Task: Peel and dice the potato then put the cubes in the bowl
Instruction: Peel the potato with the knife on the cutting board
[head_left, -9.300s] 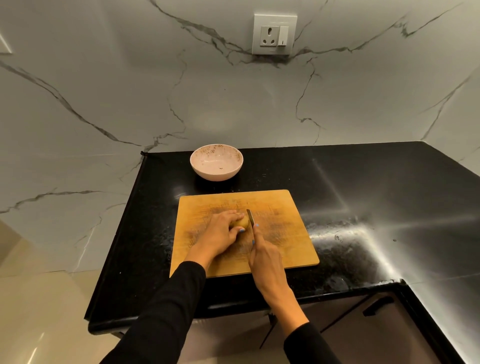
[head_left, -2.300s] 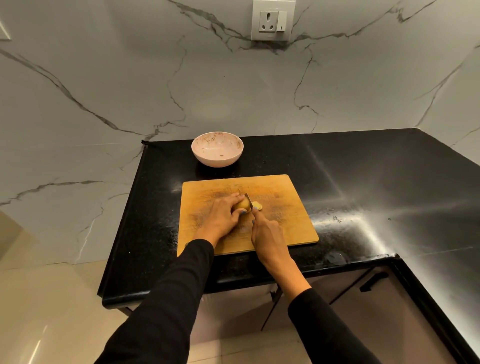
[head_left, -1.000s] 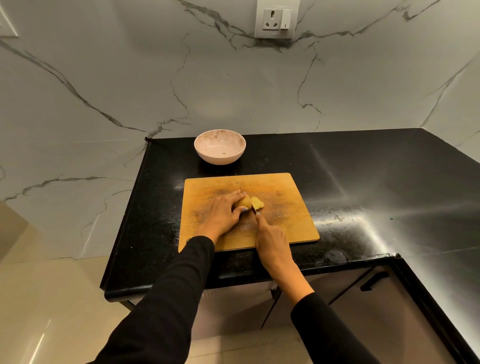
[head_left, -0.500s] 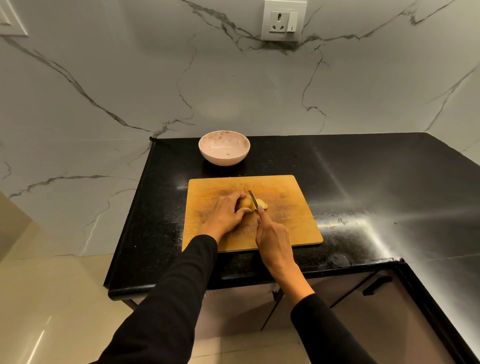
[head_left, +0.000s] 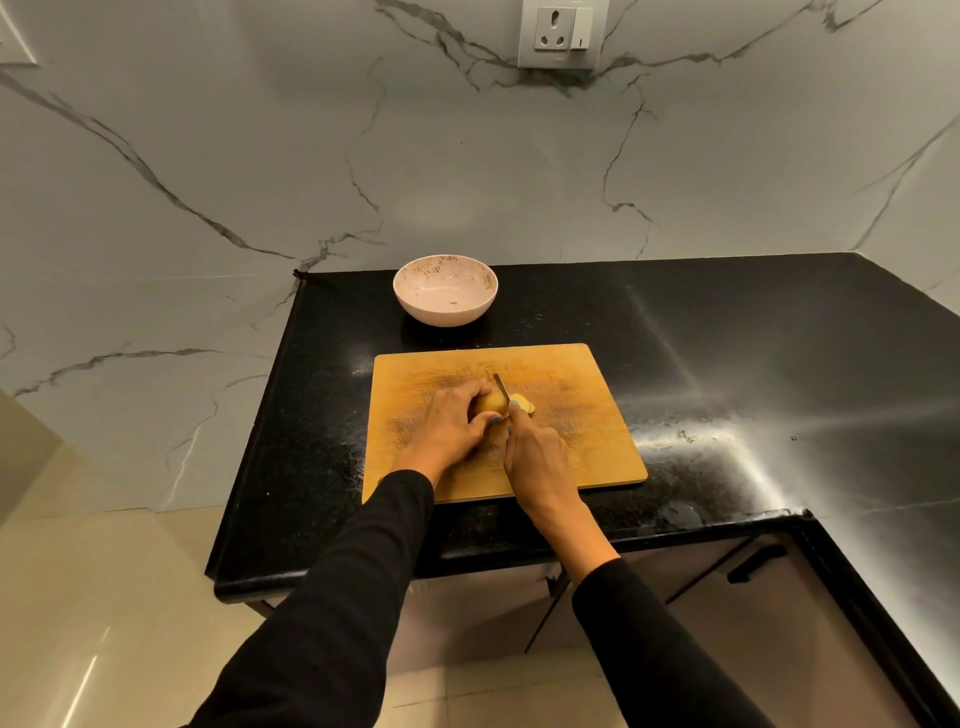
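Note:
A yellow potato (head_left: 491, 402) lies in the middle of the wooden cutting board (head_left: 582, 431). My left hand (head_left: 449, 428) grips it from the left, fingers curled over its top. My right hand (head_left: 535, 454) holds a knife (head_left: 501, 387) whose blade rests against the potato's right end. Cut pale slices (head_left: 521, 404) lie just right of the blade. A pale pink bowl (head_left: 445, 290) stands on the counter behind the board, with no potato in it.
The black stone counter (head_left: 753, 364) runs to the right and turns toward me along the right side. A marble wall with a socket (head_left: 563, 32) rises behind. Cabinet doors with a dark handle (head_left: 756, 564) sit under the counter's front edge.
The knife has come back to the potato's right end with slices lying beside it. Since 9.3 s ago, slices have come off the potato. The camera has shifted slightly.

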